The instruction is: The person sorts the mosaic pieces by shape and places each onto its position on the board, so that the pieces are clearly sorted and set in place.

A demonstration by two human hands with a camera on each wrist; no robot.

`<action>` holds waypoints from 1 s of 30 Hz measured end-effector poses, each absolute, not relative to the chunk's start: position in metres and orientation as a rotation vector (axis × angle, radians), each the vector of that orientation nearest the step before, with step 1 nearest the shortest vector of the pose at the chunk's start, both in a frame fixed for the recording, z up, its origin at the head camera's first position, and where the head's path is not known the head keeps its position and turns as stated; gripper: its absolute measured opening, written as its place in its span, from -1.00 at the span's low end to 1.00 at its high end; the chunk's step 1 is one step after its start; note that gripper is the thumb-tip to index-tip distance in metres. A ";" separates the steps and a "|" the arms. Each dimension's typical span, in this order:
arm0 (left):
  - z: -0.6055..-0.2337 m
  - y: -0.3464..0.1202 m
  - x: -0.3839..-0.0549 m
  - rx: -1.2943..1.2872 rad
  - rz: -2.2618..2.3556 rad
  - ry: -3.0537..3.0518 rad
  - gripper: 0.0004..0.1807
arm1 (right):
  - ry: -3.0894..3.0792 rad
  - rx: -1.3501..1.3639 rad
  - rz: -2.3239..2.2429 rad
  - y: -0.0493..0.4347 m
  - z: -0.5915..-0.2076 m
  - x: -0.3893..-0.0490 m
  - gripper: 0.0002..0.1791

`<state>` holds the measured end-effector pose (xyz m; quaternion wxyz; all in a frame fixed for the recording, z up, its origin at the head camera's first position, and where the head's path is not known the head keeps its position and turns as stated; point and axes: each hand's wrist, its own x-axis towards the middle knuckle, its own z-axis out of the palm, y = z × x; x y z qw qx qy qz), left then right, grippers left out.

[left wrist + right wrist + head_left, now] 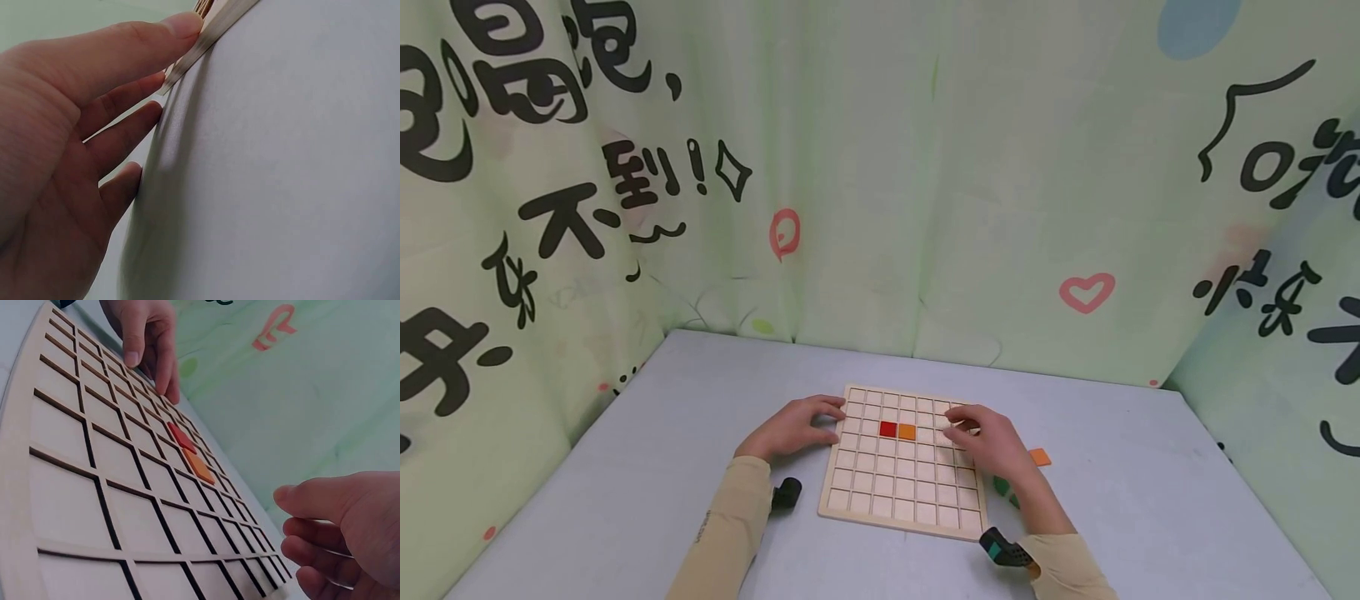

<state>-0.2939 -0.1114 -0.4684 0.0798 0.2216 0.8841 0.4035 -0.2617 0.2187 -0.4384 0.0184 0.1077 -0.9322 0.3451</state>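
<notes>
A square wooden grid board [904, 486] lies on the table. A red tile [888, 429] and an orange tile [907, 432] fill adjacent cells in its upper part, side by side. My left hand [795, 427] touches the board's left edge with the thumb and fingertips, fingers spread and nearly straight, as the left wrist view also shows. Over the upper right part of the board hovers my right hand [996, 442]. Its fingers [312, 550] are loosely bent in the right wrist view, and nothing shows between them and the thumb.
Right of the board, partly hidden by the right forearm, lie a loose orange tile [1041, 457] and green pieces [1002, 487]. The white table [1120, 500] is bordered by a printed pale green curtain [865, 167] at the back and sides.
</notes>
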 end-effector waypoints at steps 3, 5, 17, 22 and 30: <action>-0.468 -0.112 -0.294 0.657 1.203 2.647 -0.63 | -2.896 0.300 1.056 0.230 -0.434 -0.259 -0.63; -0.467 -0.112 -0.294 0.656 1.204 2.648 -0.63 | -2.896 0.275 1.030 0.238 -0.432 -0.257 -0.60; -0.468 -0.111 -0.294 0.650 1.205 2.646 -0.63 | -2.962 0.085 0.924 0.304 -0.436 -0.252 -0.43; -0.468 -0.111 -0.293 0.644 1.214 2.642 -0.64 | -3.036 -0.039 0.903 0.319 -0.429 -0.242 -0.44; -0.468 -0.110 -0.293 0.618 1.231 2.642 -0.64 | -3.106 -0.167 0.910 0.338 -0.433 -0.244 -0.33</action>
